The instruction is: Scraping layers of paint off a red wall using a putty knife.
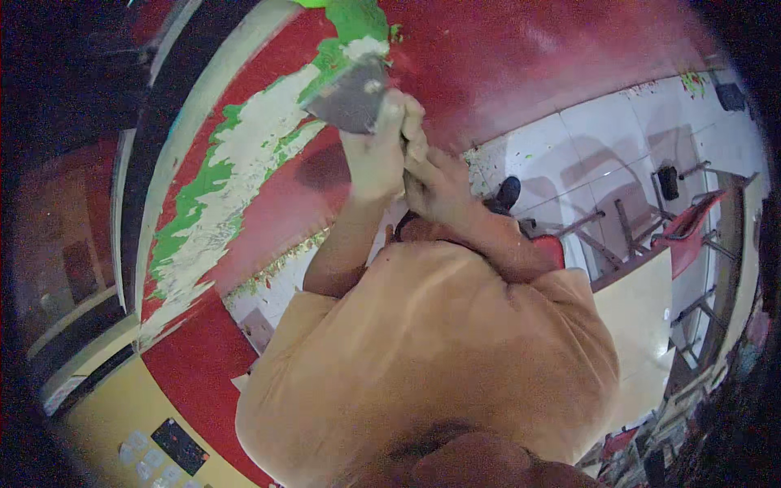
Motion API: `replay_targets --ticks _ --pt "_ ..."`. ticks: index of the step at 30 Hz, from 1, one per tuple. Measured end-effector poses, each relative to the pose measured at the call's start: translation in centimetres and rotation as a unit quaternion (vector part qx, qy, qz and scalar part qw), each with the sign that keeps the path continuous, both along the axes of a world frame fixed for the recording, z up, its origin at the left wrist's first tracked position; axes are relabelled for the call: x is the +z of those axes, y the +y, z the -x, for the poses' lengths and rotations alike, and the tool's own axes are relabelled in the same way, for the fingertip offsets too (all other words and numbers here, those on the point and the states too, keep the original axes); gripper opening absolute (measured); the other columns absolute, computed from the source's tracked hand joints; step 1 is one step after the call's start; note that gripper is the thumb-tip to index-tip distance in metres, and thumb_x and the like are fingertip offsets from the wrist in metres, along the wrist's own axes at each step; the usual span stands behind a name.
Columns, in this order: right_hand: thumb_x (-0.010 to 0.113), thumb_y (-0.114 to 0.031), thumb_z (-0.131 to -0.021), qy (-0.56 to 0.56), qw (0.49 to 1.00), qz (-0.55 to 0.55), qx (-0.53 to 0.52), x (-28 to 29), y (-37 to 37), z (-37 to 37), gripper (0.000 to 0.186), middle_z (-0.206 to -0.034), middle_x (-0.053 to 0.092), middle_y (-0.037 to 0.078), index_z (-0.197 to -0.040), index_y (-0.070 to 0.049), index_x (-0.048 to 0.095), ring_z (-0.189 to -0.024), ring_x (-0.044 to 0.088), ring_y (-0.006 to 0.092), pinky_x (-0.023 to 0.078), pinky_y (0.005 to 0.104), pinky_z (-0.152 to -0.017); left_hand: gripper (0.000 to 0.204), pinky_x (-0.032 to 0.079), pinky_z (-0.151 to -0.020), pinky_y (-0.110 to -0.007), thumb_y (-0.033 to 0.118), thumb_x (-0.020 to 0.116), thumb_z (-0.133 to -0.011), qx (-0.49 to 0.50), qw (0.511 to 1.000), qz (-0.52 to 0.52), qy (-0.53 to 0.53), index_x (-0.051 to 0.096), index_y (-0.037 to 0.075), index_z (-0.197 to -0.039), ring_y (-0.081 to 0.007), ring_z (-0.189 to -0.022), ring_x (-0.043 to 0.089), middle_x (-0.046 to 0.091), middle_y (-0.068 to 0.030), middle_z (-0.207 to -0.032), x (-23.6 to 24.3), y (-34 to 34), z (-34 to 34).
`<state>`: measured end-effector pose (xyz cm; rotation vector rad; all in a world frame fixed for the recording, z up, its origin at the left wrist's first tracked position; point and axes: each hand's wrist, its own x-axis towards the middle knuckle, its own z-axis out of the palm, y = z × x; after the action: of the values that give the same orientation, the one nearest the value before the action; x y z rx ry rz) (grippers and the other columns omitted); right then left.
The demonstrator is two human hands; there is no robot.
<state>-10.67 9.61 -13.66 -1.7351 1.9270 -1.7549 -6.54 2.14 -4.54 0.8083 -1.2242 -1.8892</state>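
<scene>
A wide, dark-bladed paint scraper (350,99) is against the red wall (488,61), its blade over the upper end of a stripped patch. Close behind the blade, my left hand (376,154) is closed on the scraper, fingers pointing up. My right hand (439,183) presses in beside it, closed around the handle end, which the fingers hide. Down the wall runs a long pale patch (252,138) with ragged edges of green paint (194,203) between it and the red coat.
Paint flakes (301,248) lie along the foot of the wall on white floor tiles (582,134). To the right stand a red chair (691,224) and a pale tabletop (639,325). A dark-edged frame (159,138) borders the wall at left.
</scene>
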Motion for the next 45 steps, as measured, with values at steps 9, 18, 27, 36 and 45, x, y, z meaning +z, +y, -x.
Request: replay_targets --ticks 9,18,27,36,45 --pt "0.060 0.002 -0.066 0.011 0.998 -0.057 0.032 -0.6 0.5 0.7 0.024 -0.071 0.057 0.016 -0.089 -0.004 0.061 -0.056 0.057 0.0305 0.045 0.0366 -0.046 0.022 0.040 -0.040 -0.025 0.016 0.050 -0.091 0.014 1.000 0.001 -0.012 0.050 0.002 -0.075 -0.0103 -0.042 0.043 0.044 -0.0019 -0.057 -1.3 -0.1 0.5" --pt "0.067 -0.013 -0.063 0.042 0.997 0.045 0.034 1.4 -0.6 2.2 0.039 -0.065 0.047 0.006 -0.101 -0.016 0.059 -0.052 0.052 0.0243 0.041 0.0378 -0.039 0.026 0.039 -0.040 -0.024 0.018 0.049 -0.092 0.012 1.000 0.015 0.024 0.048 0.001 -0.072 -0.0104 -0.043 0.045 0.044 -0.0022 -0.057 2.9 -0.2 1.4" --pt "0.064 -0.008 -0.069 0.028 0.998 0.032 0.035 7.7 -1.2 3.3 0.019 -0.065 0.053 0.009 -0.088 -0.008 0.062 -0.053 0.055 0.0247 0.045 0.0359 -0.042 0.023 0.040 -0.040 -0.026 0.025 0.052 -0.091 0.021 0.999 0.017 0.042 0.049 0.002 -0.087 -0.0118 -0.045 0.045 0.046 -0.0031 -0.065 7.0 -0.4 1.7" --pt "0.061 -0.005 -0.069 -0.018 1.000 0.019 -0.001 2.5 0.0 2.0 0.019 -0.071 0.054 0.015 -0.088 -0.003 0.061 -0.057 0.057 0.0303 0.047 0.0381 -0.051 0.017 0.039 -0.039 -0.024 0.017 0.052 -0.090 -0.010 1.000 -0.005 0.007 0.052 0.004 -0.080 -0.0097 -0.043 0.045 0.047 -0.0018 -0.058 1.5 -0.3 1.9" --pt "0.057 -0.007 -0.077 0.049 0.994 0.080 -0.063 3.8 -1.7 3.5 0.017 -0.088 0.061 0.021 -0.086 0.007 0.058 -0.067 0.062 0.0282 0.046 0.0300 -0.059 0.020 0.043 -0.046 -0.025 0.020 0.051 -0.089 -0.046 0.997 0.065 -0.004 0.057 0.002 -0.082 -0.0104 -0.050 0.052 0.055 -0.0046 -0.063 1.9 -0.5 3.1"
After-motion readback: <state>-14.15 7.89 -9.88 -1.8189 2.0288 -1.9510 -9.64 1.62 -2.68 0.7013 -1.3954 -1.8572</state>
